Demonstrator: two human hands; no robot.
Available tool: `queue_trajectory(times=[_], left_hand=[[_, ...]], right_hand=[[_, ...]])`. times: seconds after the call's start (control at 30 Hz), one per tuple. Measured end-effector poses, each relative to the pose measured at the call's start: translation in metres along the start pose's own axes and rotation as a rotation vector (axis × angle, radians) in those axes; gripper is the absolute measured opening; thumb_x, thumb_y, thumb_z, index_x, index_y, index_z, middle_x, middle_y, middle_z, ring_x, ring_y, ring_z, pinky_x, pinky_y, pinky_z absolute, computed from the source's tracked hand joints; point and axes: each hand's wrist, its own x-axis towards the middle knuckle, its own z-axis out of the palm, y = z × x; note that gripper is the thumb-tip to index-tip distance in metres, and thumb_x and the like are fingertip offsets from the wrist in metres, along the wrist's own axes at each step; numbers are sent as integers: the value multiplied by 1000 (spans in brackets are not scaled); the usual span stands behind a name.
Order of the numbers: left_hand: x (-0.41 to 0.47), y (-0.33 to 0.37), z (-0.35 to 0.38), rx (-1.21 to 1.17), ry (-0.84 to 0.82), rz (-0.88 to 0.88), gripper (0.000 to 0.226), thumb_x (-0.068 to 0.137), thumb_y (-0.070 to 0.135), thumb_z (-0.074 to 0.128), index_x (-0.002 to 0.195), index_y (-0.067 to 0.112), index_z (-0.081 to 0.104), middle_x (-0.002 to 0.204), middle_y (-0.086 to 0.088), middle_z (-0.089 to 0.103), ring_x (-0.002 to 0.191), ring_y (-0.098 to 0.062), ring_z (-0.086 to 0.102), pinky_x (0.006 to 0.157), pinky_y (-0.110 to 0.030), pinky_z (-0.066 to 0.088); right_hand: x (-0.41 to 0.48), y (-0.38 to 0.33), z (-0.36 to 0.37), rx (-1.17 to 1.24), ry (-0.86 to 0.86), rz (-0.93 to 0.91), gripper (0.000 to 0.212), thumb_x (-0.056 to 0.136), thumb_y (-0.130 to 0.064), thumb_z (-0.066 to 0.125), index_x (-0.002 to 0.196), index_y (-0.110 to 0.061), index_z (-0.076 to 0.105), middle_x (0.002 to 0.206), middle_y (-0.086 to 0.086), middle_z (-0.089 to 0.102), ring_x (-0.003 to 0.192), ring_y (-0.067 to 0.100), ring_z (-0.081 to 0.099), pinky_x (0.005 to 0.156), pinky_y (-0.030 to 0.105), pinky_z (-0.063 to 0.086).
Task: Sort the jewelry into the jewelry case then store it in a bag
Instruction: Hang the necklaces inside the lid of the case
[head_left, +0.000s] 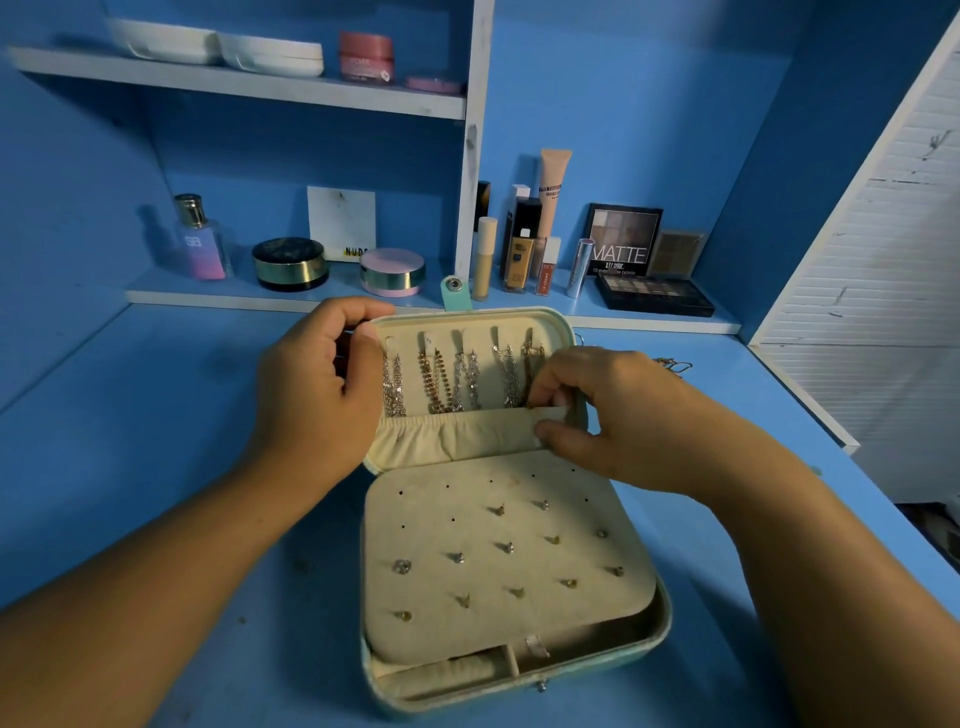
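Observation:
A pale green jewelry case (662, 631) lies open on the blue desk. Its raised lid (550, 318) carries several necklace chains (441, 382) hanging from hooks into a cream elastic pocket (447, 436). A beige earring panel (498, 551) studded with several earrings covers the base. My left hand (322, 379) grips the lid's upper left edge. My right hand (592, 410) pinches the right end of the pocket's rim beside the rightmost chain. One more chain (672, 364) lies on the desk behind my right hand.
Cosmetics line the low shelf behind the case: a perfume bottle (200, 239), round compacts (290, 263), tubes and lipsticks (524, 249), eyeshadow palettes (652, 293). White dishes (218, 47) and a pink jar (366, 56) sit on the upper shelf. A white slatted panel (878, 291) stands at right.

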Motion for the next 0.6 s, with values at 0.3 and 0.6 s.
queue_trajectory(times=[0.3, 0.6], left_hand=[[0, 3, -2, -18, 1, 10, 23, 97, 17, 47, 108, 15, 66, 84, 4, 65, 72, -11, 61, 58, -24, 50], [1, 5, -3, -7, 1, 47, 22, 97, 13, 48, 110, 13, 65, 90, 9, 64, 79, 5, 61, 64, -9, 48]], right_hand=[[-1, -2, -1, 2, -39, -16, 35, 84, -41, 66, 111, -37, 44, 94, -12, 52, 81, 8, 53, 68, 24, 45], [-1, 1, 1, -50, 71, -71, 24, 78, -43, 71, 95, -28, 63, 93, -10, 55, 82, 11, 55, 71, 35, 51]])
